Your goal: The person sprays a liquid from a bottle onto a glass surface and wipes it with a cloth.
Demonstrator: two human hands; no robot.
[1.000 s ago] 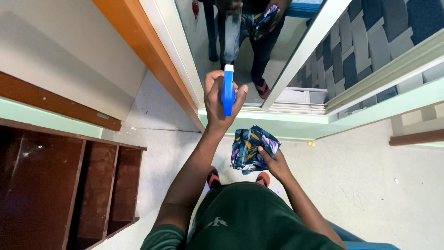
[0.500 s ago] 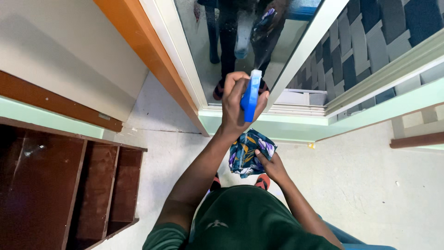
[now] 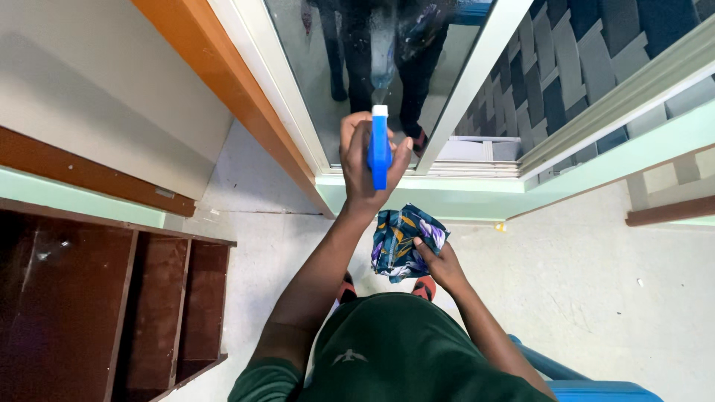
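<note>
My left hand [image 3: 363, 165] clamped round blue spray bottle [image 3: 378, 146], nozzle at 12 o'clock toward mirror [image 3: 350, 67]. My right hand [image 3: 442, 262] closed on patterned cloth [image 3: 404, 240], at 5 o'clock from bottle. Risk, I judge: mist drifting past glass onto white frame [image 3: 462, 89]; runs reaching bottom sill.

Spray bottle [image 3: 378, 152] before the mirror [image 3: 372, 67], cloth [image 3: 404, 243] below it.
</note>
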